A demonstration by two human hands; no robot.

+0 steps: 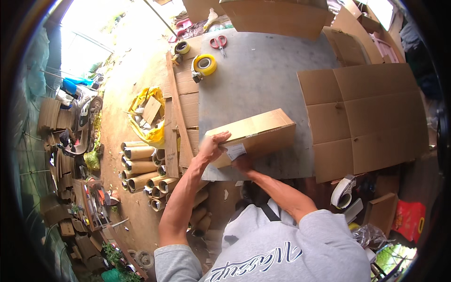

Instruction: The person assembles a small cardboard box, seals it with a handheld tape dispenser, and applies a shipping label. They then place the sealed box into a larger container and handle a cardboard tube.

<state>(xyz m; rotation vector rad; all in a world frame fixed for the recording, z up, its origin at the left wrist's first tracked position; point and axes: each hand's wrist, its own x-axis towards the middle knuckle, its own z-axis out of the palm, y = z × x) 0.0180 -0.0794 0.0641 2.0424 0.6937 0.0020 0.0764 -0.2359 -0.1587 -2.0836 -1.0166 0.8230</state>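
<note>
A long, closed cardboard box (269, 139) lies at a slant near the front edge of a grey tabletop (253, 84). My left hand (213, 146) grips its left end, fingers over the top edge and thumb against the near side. A white label (236, 151) with print sits on that near side, just right of my left thumb. Below the label, my right hand (243, 164) is at the box's lower near edge; it is dark and blurred, and its fingers cannot be made out.
Tape dispensers with yellow tape (205, 64) and red-handled scissors (219, 44) lie at the table's far left. A creased flat cardboard sheet (380, 120) covers the right side. Cardboard tubes (141, 165) and a yellow sack (155, 132) stand left. Another carton (275, 19) is at the back.
</note>
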